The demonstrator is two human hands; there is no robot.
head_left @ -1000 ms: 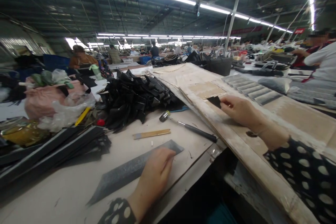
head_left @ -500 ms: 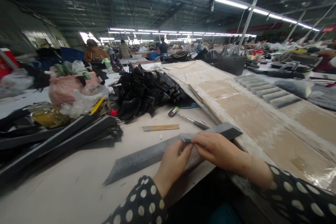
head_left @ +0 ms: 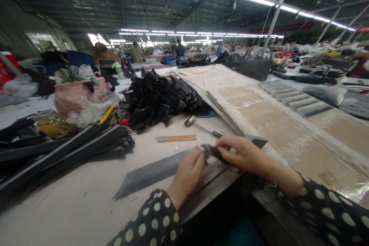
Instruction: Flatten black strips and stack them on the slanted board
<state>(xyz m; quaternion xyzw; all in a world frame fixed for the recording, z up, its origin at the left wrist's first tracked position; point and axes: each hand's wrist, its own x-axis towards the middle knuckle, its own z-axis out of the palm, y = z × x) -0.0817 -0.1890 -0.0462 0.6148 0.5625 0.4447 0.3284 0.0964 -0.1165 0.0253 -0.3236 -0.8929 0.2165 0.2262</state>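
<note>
Fingers of two hands pinch one dark strip near one hammer.

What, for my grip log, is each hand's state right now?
Left hand: closed, pinching a dark strip.
Right hand: closed, holding the same strip.

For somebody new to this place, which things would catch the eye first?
Probably the large tangled pile of black pieces, toward the middle of the table. A pink bag stands to its left. In front, the left hand and right hand hold a dark strip between them.
</note>
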